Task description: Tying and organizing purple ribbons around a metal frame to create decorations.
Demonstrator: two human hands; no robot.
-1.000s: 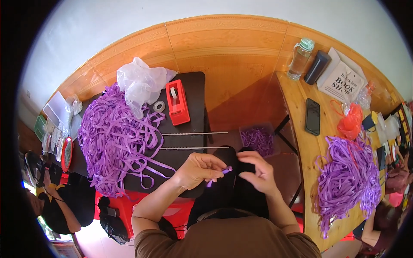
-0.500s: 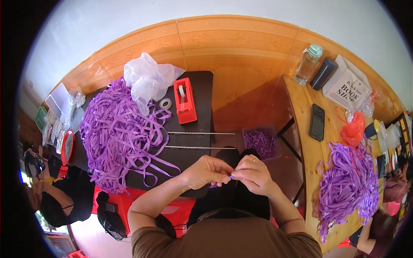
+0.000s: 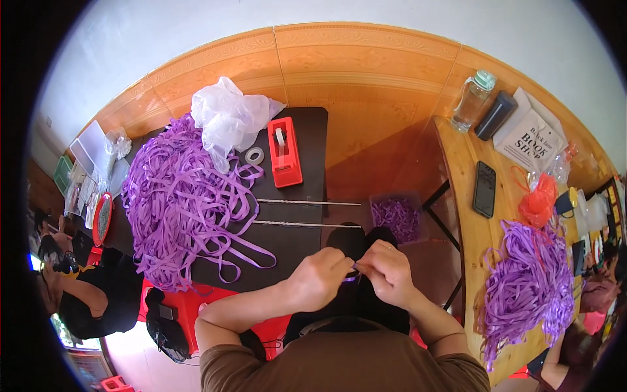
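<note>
Near the rectangular black counter [image 3: 315,147], the bare left hand [image 3: 320,281] and bare right hand [image 3: 390,271] pinch a narrow purple ribbon strip [image 3: 351,279] in their grips.

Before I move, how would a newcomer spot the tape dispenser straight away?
Find the dark table at left. Near its far right corner, right of the crumpled white bag, is the tape dispenser. It is long, boxy and red, unlike the pale bag and the small ring-shaped roll beside it.

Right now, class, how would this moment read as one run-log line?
left hand: pinching purple ribbon | right hand: pinching same ribbon | dark table: ribbon heap, red tape dispenser
</note>
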